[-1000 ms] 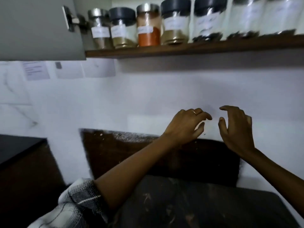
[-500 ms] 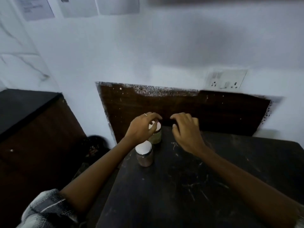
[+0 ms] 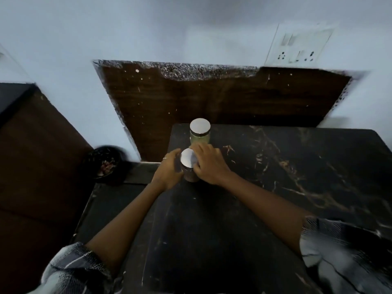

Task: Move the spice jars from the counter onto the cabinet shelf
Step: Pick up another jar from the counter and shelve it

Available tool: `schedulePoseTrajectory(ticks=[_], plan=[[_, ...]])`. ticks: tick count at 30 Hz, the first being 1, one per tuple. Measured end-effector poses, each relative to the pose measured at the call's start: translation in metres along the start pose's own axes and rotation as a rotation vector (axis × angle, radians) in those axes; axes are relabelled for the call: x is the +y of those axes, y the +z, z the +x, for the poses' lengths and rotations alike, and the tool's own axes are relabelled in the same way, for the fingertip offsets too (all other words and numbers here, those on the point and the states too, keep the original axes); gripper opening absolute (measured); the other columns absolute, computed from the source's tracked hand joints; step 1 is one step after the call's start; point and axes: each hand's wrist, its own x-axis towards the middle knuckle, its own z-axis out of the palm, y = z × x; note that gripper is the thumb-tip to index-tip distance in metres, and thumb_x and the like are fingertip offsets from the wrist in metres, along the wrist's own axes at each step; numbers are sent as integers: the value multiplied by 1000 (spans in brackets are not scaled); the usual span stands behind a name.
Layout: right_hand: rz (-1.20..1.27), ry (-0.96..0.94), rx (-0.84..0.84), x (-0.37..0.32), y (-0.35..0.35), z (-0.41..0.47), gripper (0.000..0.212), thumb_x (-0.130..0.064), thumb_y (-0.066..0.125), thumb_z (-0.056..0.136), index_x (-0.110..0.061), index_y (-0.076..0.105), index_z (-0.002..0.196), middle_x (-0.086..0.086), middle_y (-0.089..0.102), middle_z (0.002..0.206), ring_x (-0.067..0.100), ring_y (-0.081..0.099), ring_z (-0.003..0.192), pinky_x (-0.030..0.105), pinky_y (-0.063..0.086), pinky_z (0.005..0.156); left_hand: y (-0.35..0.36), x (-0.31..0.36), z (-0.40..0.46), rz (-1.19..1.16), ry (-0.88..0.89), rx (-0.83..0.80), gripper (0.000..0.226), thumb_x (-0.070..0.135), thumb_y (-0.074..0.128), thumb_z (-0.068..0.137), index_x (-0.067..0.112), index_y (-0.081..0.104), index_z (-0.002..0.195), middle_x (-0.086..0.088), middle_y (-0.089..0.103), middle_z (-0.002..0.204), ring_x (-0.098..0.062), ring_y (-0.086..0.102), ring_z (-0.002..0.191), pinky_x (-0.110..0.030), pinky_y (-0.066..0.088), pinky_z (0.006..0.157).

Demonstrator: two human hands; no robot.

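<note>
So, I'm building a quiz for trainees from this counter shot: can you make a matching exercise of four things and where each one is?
Things:
1. near jar
2. far jar
3. wall socket
4. dark bowl

Places:
A. high on the wall, right
B. between both hands
C. standing free by the counter's back edge
D. low, left of the counter

Pairs: 1-B, 2-C, 3-A, 4-D

Left hand (image 3: 169, 169) and right hand (image 3: 209, 164) cupped together, forearms extended
</note>
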Motion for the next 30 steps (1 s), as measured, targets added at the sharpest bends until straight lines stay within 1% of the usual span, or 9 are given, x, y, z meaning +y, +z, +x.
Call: schedulePoseTrajectory(ticks=[2, 5, 6, 8, 14, 18, 21, 25, 30], plan=[[-37, 21, -58, 2, 6, 6, 60, -25, 51, 88, -16, 30, 143, 9, 33, 146, 27, 33, 132, 48, 33, 104, 7, -6, 3, -63, 21, -29, 81, 20, 78, 71, 13, 35, 138, -5, 48, 134, -21, 48, 122, -32, 42, 100], [-37, 40, -108, 4, 14, 16, 69, -27, 56, 85, -19, 25, 146, 9, 28, 150, 28, 30, 136, 49, 32, 107, 13, -13, 8, -151, 28, -64, 90, 36, 83, 58, 16, 40, 135, 3, 53, 125, -12, 53, 113, -25, 43, 94], [-37, 38, -129, 5, 15, 18, 73, -28, 59, 83, -19, 24, 147, 9, 27, 151, 28, 29, 136, 50, 32, 107, 15, -16, 11, -144, 22, -79, 94, 39, 84, 56, 16, 40, 135, 2, 53, 127, -12, 52, 114, -25, 43, 94], [-56, 23, -166, 6, 19, 23, 77, -29, 62, 81, -20, 23, 147, 10, 25, 152, 29, 29, 136, 50, 33, 107, 18, -20, 17, -96, 19, -111, 99, 36, 87, 58, 14, 36, 139, -3, 50, 134, -17, 51, 119, -27, 41, 96], [-126, 12, -212, 12, 29, 34, 75, -34, 62, 82, -19, 25, 146, 11, 23, 153, 33, 29, 133, 51, 36, 105, 26, -26, 30, -101, 14, -100, 101, 26, 88, 60, 9, 31, 142, -10, 45, 140, -23, 46, 127, -37, 40, 105], [-99, 29, -204, 14, 32, 40, 77, -38, 64, 81, -21, 25, 145, 11, 26, 150, 33, 30, 133, 51, 37, 103, 31, -27, 35, -125, 20, -96, 99, 22, 87, 61, 7, 32, 141, -12, 44, 141, -24, 44, 129, -36, 38, 107], [-54, 47, -203, 13, 34, 43, 79, -38, 67, 79, -20, 26, 144, 12, 30, 144, 33, 32, 130, 48, 40, 101, 36, -28, 37, -99, 5, -109, 98, 25, 86, 62, 10, 31, 142, -8, 45, 141, -22, 45, 128, -31, 38, 104], [-11, 76, -207, 15, 31, 41, 82, -37, 73, 73, -18, 31, 141, 14, 30, 142, 33, 32, 129, 44, 45, 97, 42, -26, 35, -119, -48, -112, 103, 33, 89, 55, 19, 31, 139, 9, 46, 125, -6, 44, 112, -24, 38, 91], [33, 101, -219, 28, 13, 32, 79, -37, 76, 68, -18, 39, 134, 11, 33, 138, 31, 35, 126, 48, 47, 93, 48, -13, 34, -169, -60, -197, 105, 41, 86, 49, 21, 33, 137, 4, 50, 129, -11, 49, 114, -30, 42, 94]])
